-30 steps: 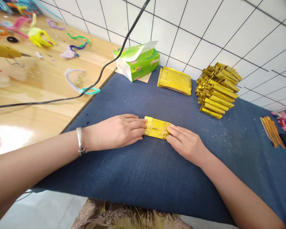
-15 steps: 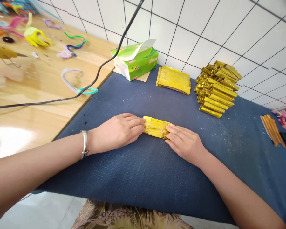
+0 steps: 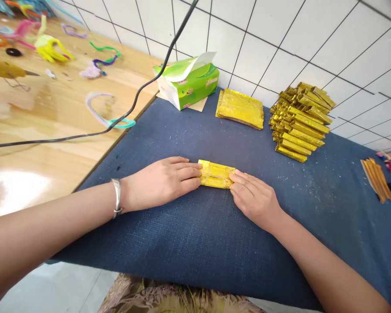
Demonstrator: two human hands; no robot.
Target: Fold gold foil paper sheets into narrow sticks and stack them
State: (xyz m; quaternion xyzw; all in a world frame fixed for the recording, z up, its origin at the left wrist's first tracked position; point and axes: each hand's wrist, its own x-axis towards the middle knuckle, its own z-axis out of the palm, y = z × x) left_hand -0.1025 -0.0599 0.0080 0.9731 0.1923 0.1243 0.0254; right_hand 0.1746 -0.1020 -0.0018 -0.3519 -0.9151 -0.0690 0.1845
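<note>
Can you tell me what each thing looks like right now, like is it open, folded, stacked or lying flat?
gold foil paper: folded narrow, flat on the blue cloth, pressed at both ends
left hand: flat, fingertips on the paper's left end
right hand: flat, fingertips on the paper's right end
tissue pack: open, a tissue sticking out
flat gold sheets: unfolded, stacked
folded gold pieces: piled in rows
black cable: hanging across the wooden table

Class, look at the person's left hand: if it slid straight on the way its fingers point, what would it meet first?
The left hand already touches the folded gold paper; beyond it, probably the right hand.
</note>
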